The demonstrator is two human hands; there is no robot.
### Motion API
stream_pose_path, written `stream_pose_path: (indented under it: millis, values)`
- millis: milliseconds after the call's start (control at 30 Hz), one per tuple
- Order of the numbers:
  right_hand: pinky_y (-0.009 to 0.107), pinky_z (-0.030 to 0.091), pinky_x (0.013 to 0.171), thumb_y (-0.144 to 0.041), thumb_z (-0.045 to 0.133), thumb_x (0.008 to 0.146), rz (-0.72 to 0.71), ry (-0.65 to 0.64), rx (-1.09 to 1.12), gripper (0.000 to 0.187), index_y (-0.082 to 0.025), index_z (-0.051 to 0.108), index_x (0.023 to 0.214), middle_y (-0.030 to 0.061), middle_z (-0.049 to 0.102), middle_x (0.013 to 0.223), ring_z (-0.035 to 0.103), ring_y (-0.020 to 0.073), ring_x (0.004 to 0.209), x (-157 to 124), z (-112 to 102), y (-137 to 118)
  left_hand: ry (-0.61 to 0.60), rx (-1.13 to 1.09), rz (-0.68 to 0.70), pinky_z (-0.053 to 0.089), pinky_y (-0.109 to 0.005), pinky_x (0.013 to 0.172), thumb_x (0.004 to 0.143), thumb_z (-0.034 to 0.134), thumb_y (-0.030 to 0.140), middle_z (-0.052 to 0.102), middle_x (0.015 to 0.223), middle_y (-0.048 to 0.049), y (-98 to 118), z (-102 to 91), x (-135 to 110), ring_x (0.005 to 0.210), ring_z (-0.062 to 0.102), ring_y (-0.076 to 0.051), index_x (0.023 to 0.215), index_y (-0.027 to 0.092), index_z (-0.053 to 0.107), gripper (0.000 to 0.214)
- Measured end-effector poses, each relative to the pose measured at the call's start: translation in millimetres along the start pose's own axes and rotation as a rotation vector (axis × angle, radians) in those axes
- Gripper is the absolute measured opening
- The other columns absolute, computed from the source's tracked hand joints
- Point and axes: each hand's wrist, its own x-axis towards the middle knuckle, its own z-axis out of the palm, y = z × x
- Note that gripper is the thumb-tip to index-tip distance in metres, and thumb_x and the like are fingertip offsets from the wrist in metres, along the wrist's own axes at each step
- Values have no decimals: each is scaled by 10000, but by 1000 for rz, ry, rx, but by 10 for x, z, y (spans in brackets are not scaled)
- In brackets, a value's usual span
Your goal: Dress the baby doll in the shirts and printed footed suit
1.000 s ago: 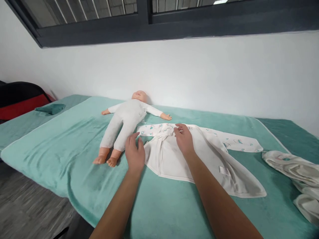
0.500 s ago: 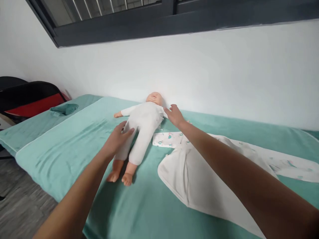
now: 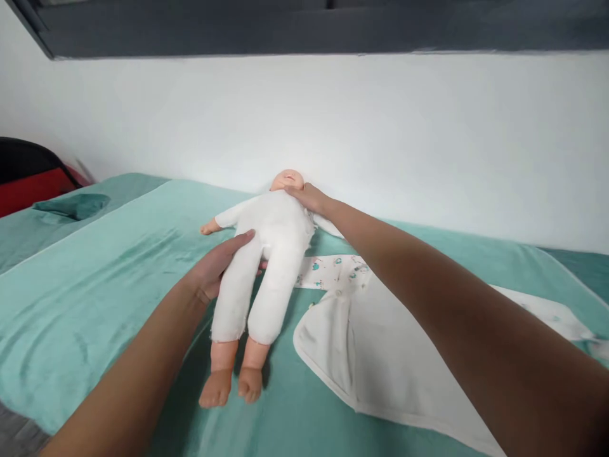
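A baby doll (image 3: 280, 222) with a white cloth body and bare plastic hands and feet lies on its back, its head toward the wall. My left hand (image 3: 228, 257) is wrapped round the doll's upper leg, thumb on top and fingertips showing between the legs. At the doll's neck and shoulder, my right hand (image 3: 308, 195) has its thumb across the front, while its other fingers are hidden behind. To the right of the doll, a white baby garment (image 3: 394, 343) with a small coloured print on its sleeves lies spread open, partly covered by my right forearm.
A green sheet (image 3: 118, 254) covers the bed, which stands against a white wall (image 3: 428, 139). Above runs a dark window frame (image 3: 238, 32). A black and red chair (image 3: 33, 184) is at the far left, near a rumpled green cloth (image 3: 71, 206).
My right hand has moved from beside the doll's shoulder onto its neck and closed there. My left hand has slid round the upper leg. The camera view has come closer.
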Motion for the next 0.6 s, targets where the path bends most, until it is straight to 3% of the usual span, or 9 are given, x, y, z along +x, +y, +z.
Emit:
stream_pose_path:
  millis: [167, 367, 467, 600]
  values:
    - [363, 504, 987, -538, 602, 904, -28, 49, -48, 528, -147, 624, 1257, 148, 675, 1294, 643, 244, 1145, -737, -782, -146, -163, -5, 111, 634, -348, 644, 841, 696, 431, 770, 836, -96, -180, 717, -446, 675, 730, -230, 1067, 149, 693, 361]
    - [369, 506, 975, -580, 634, 870, 106, 168, -193, 625, -130, 584, 1300, 180, 673, 1292, 643, 278, 1149, -1784, -1653, -8, -298, -61, 90, 641, -327, 676, 803, 737, 421, 772, 973, -110, -680, 1599, -778, 716, 735, -216, 1165, 187, 662, 438]
    - [400, 510, 974, -643, 638, 835, 231, 224, -257, 764, -110, 517, 1369, 216, 637, 1339, 629, 320, 1183, -2195, -1880, 205, -339, -75, 60, 630, -314, 636, 779, 764, 430, 763, 971, -117, -970, 1902, -863, 684, 726, -208, 1185, 180, 647, 491]
    - [416, 506, 981, -713, 549, 846, 333, 222, -340, 904, -75, 382, 1465, 263, 535, 1446, 600, 333, 1241, -2509, -1937, 507, -349, -55, 51, 605, -314, 573, 749, 778, 491, 752, 1017, -135, -1300, 2106, -902, 669, 723, -220, 1239, 210, 619, 587]
